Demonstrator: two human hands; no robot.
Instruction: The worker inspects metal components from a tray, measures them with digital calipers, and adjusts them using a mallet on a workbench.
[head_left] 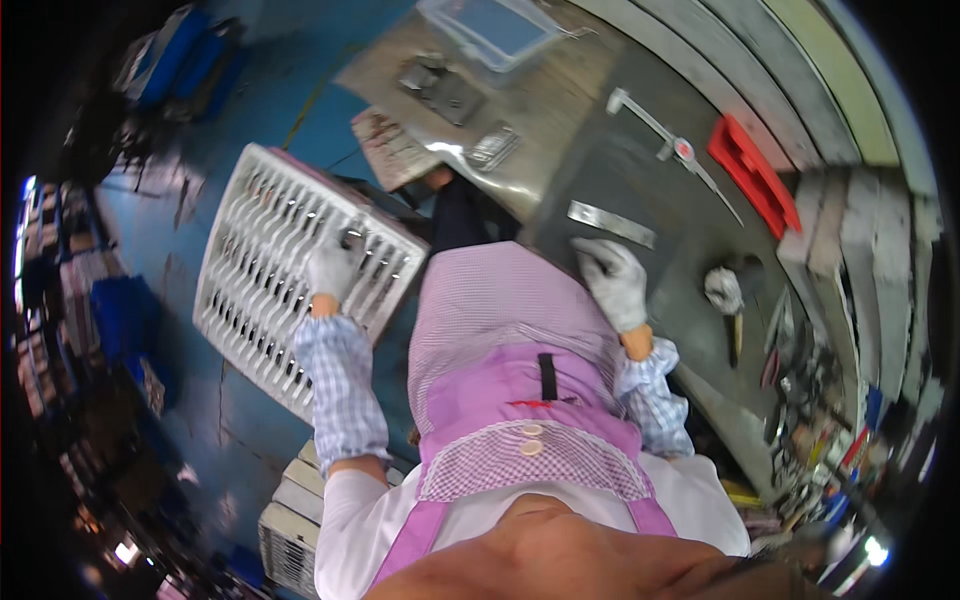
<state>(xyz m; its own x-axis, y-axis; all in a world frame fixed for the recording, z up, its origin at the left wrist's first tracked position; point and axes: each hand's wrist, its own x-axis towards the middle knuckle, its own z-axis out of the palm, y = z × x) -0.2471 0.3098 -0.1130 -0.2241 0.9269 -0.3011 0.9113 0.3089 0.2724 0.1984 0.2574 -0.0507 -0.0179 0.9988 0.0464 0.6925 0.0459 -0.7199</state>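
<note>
My gloved left hand (333,266) is over a white slotted plastic tray (226,235) at my left side. Its fingers close around a small shiny thing at one slot, too blurred to name. Small metal pieces glint along the tray's rows. My gloved right hand (613,285) is at the edge of the grey mat (690,265), loosely bent with nothing visible in it. Just beyond its fingers lies a flat metal strip (611,224). Farther off on the mat is a caliper (676,146) with a round dial.
A red bin (752,175) stands at the bench's far right, near a white roll (723,290) and scattered tools (800,400). Ahead, the metal bench holds a clear plastic box (490,38), a metal block (443,92) and small metal pieces (493,147). Stacked crates (290,510) stand at lower left.
</note>
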